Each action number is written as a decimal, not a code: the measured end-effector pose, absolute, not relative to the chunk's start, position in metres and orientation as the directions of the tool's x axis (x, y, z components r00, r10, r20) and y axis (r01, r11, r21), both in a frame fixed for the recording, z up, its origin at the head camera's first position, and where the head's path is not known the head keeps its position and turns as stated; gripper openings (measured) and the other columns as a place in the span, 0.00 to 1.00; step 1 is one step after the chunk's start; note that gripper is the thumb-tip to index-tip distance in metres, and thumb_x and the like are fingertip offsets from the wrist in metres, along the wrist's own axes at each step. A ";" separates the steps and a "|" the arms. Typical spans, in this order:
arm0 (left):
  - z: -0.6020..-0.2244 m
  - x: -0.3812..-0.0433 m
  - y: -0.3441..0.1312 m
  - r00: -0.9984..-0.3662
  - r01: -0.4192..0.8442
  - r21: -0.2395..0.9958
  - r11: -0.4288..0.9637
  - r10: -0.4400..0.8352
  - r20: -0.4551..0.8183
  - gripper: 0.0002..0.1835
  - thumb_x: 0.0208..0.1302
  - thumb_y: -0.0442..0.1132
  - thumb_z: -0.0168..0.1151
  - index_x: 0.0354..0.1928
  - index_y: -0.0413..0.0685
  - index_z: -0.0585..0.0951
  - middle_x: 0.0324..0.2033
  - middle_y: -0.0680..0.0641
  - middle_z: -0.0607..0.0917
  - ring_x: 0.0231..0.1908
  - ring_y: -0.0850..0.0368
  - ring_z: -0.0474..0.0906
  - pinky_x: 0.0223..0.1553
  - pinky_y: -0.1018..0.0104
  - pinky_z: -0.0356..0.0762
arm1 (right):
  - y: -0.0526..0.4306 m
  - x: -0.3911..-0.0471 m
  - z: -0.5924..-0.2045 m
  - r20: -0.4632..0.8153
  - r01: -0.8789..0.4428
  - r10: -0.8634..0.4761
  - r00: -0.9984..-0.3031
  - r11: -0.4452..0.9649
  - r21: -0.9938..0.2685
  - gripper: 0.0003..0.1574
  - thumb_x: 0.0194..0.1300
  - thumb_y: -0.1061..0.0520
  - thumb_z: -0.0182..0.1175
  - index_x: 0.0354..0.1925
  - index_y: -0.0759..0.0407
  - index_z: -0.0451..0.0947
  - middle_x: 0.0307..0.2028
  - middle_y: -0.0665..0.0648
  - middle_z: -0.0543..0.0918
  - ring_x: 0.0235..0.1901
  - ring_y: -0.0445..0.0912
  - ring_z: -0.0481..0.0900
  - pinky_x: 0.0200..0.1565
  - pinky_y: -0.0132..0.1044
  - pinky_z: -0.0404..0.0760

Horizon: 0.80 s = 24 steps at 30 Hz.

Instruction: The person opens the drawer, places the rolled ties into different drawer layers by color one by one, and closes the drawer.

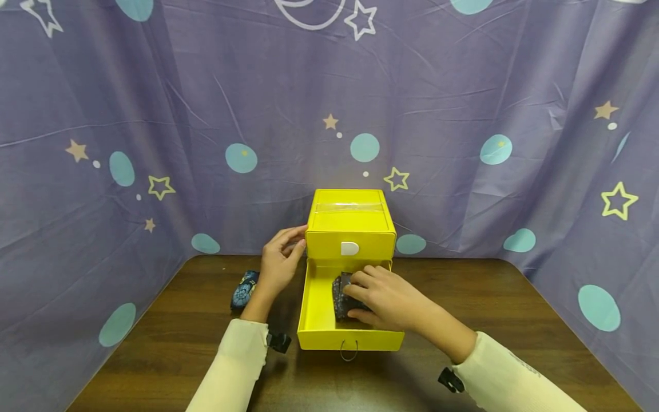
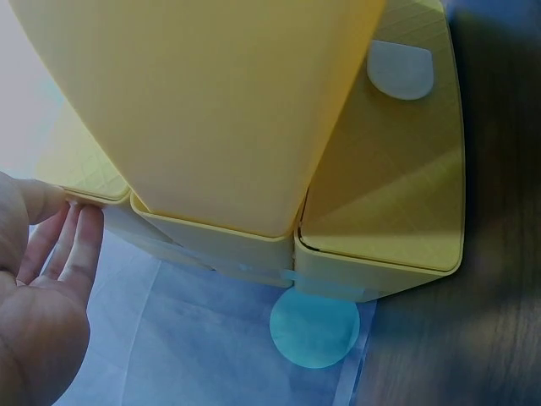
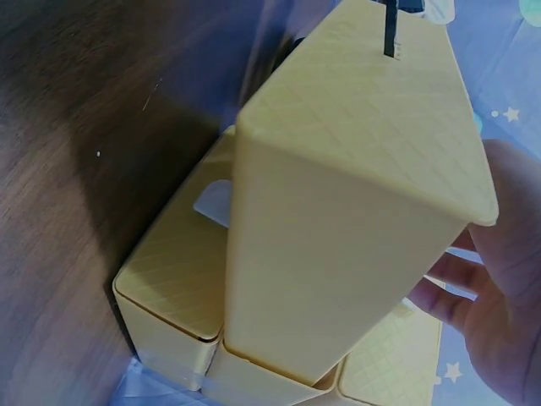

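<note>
A yellow drawer box [image 1: 350, 220] stands at the back of the table, its middle drawer [image 1: 317, 297] pulled out toward me. Inside the drawer, toward its right side, lies a dark, small-patterned folded cloth item [image 1: 338, 297]. My right hand [image 1: 386, 294] reaches over the drawer's right wall and grips that item between thumb and fingers, covering part of it. At the box's upper left side, my left hand [image 1: 280, 257] touches the edge with thumb and extended fingers. In the left wrist view, those fingertips [image 2: 84, 224] press against the side of the top section.
A blue and black patterned pouch [image 1: 244, 290] lies on the wooden table [image 1: 206, 355], left of the box. A wire ring [image 1: 349, 350] hangs on the drawer front. White tabs [image 1: 350, 248] mark the other fronts. A purple curtain [image 1: 288, 86] surrounds the table's back and sides.
</note>
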State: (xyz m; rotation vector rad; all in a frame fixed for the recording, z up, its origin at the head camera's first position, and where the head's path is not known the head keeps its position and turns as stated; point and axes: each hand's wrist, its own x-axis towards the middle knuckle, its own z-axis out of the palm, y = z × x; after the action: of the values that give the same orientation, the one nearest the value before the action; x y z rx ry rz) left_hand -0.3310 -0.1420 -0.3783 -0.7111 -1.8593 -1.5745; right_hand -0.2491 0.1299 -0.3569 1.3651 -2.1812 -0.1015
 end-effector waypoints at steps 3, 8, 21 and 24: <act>-0.378 -0.331 -0.142 -0.680 0.726 0.670 0.153 0.022 0.732 0.16 0.71 0.28 0.63 0.59 0.40 0.84 0.52 0.41 0.83 0.50 0.47 0.82 0.49 0.74 0.83 | 0.129 -0.246 -0.355 0.438 -0.817 -0.849 -0.295 0.462 0.346 0.24 0.69 0.39 0.66 0.55 0.52 0.83 0.48 0.51 0.81 0.44 0.47 0.76 0.47 0.40 0.80; -0.377 -0.331 -0.141 -0.679 0.728 0.670 0.147 0.022 0.733 0.16 0.71 0.28 0.63 0.59 0.40 0.84 0.52 0.41 0.83 0.50 0.47 0.82 0.50 0.72 0.83 | 0.125 -0.240 -0.355 0.470 -0.831 -0.852 -0.232 0.425 0.360 0.25 0.69 0.41 0.67 0.56 0.53 0.82 0.48 0.52 0.81 0.44 0.47 0.76 0.47 0.40 0.79; -0.359 -0.307 -0.134 -0.666 0.738 0.651 0.177 0.030 0.746 0.16 0.69 0.21 0.60 0.58 0.26 0.81 0.51 0.31 0.82 0.49 0.43 0.82 0.49 0.71 0.84 | 0.111 -0.219 -0.359 0.503 -0.843 -0.862 -0.071 0.321 0.432 0.24 0.66 0.44 0.70 0.54 0.54 0.81 0.46 0.51 0.81 0.43 0.45 0.77 0.43 0.36 0.80; -0.359 -0.307 -0.134 -0.668 0.735 0.653 0.181 0.029 0.744 0.16 0.70 0.21 0.59 0.58 0.26 0.80 0.51 0.31 0.81 0.50 0.42 0.82 0.50 0.70 0.84 | 0.109 -0.215 -0.361 0.507 -0.839 -0.861 -0.045 0.308 0.449 0.23 0.65 0.44 0.70 0.53 0.53 0.81 0.43 0.49 0.80 0.41 0.45 0.76 0.41 0.36 0.79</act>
State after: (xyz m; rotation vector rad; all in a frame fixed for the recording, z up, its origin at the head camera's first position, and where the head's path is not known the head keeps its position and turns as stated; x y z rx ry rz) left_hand -0.3068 -0.1339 -0.3592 -0.7175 -1.8690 -1.5355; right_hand -0.2154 0.1086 -0.3610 1.5133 -1.8598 -0.0384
